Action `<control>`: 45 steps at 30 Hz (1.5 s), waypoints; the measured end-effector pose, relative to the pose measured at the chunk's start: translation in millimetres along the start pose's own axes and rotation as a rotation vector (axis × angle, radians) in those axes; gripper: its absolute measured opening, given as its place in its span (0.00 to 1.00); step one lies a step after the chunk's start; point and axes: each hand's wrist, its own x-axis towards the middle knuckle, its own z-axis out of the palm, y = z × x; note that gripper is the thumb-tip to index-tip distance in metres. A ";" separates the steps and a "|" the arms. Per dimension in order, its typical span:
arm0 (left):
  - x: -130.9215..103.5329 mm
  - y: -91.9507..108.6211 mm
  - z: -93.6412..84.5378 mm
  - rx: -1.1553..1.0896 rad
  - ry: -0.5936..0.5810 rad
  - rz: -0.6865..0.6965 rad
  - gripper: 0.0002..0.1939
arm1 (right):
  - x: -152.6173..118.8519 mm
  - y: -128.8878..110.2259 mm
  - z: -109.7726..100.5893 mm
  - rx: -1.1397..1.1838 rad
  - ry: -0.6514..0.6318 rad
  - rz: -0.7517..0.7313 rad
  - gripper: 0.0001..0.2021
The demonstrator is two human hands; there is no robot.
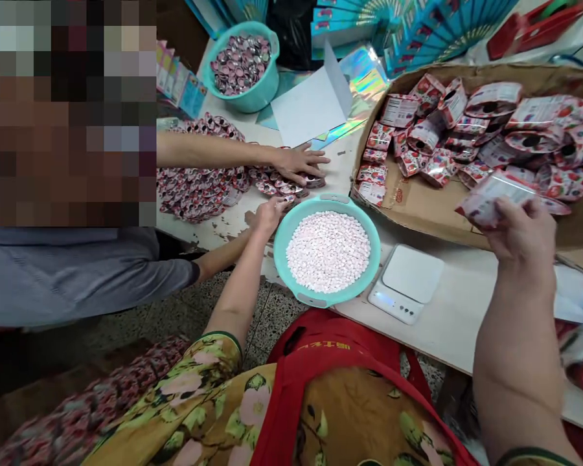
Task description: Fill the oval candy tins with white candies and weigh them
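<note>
My right hand [525,226] is closed on a red and clear printed packet [498,194], held over the front part of a cardboard box [418,210]. Similar packets [440,129] lie in that box. My left hand [268,217] is beside the left rim of a turquoise basin [375,249], its fingers pressed together near small round pink pieces; what they hold is too small to name. White-pink pellets [328,251] fill much of the basin. A digital scale [412,268] with a lit display stands right of it, with nothing on its plate.
At the left, a co-worker's hand [298,163] rests on the round pieces beside a large pile of them [199,188]. Behind are a turquoise tub [260,90] of round pieces, a folded white card [308,107] and blue printed cartons [344,32].
</note>
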 end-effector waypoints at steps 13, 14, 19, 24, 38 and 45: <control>-120.3 16.1 118.2 0.322 -0.308 0.186 0.28 | -238.5 64.3 33.5 0.354 0.001 0.334 0.26; -122.7 21.0 124.2 0.299 -0.320 0.197 0.28 | -243.9 66.7 37.1 0.361 -0.003 0.361 0.27; -134.7 30.8 133.6 0.115 -0.324 0.190 0.16 | -260.1 69.7 54.3 0.360 0.059 0.369 0.30; -127.2 22.6 122.0 -0.405 -0.297 -0.083 0.13 | -275.1 68.1 73.5 0.140 -0.023 0.251 0.27; -158.5 92.4 55.7 -1.106 -0.548 -0.124 0.19 | -287.6 57.2 141.8 -0.586 -0.327 -0.058 0.18; -155.2 99.6 63.0 -1.108 -0.500 -0.128 0.19 | -287.1 56.5 141.9 -0.650 -0.274 -0.061 0.18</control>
